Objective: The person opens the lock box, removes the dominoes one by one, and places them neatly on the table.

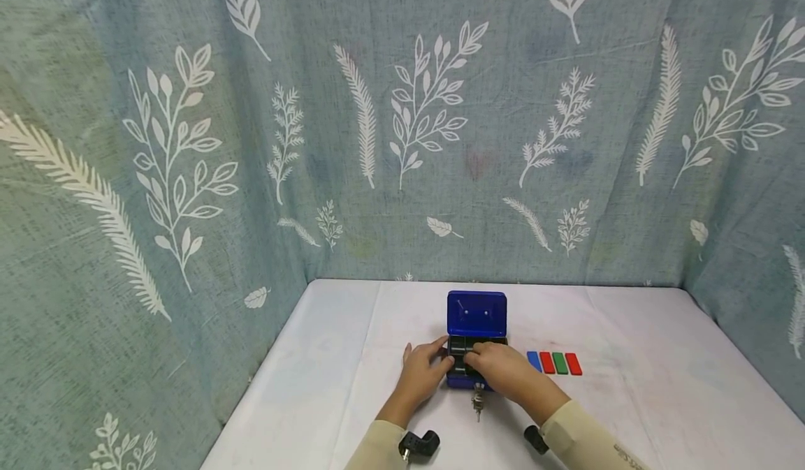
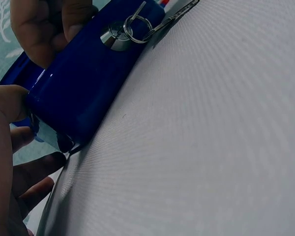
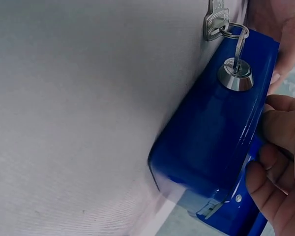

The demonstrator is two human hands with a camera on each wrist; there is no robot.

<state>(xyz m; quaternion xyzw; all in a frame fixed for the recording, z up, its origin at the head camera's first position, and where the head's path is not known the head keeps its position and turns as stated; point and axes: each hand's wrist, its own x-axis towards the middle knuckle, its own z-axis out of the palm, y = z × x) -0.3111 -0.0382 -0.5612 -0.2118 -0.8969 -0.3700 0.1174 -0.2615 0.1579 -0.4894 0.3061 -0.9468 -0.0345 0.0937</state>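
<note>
A blue cash box [image 1: 462, 382] stands on the table with its lid [image 1: 476, 314] raised at the back and a black compartment tray [image 1: 457, 345] inside. Keys [image 1: 478, 404] hang on a ring from the front lock [image 3: 236, 73]. My left hand [image 1: 421, 376] rests against the box's left side, thumb at the top edge and the other fingers spread along the side. With bent fingers, my right hand [image 1: 503, 369] reaches over the front right edge into the tray. The box wall and the hand hide its fingertips, so anything between them is not visible.
Several flat coloured tiles lie in a row right of the box: a blue tile [image 1: 534, 361], a red tile [image 1: 547, 363], a green tile [image 1: 560, 363] and another red tile [image 1: 574, 364]. A patterned curtain [image 1: 390, 239] surrounds the white-covered table [image 1: 302, 400].
</note>
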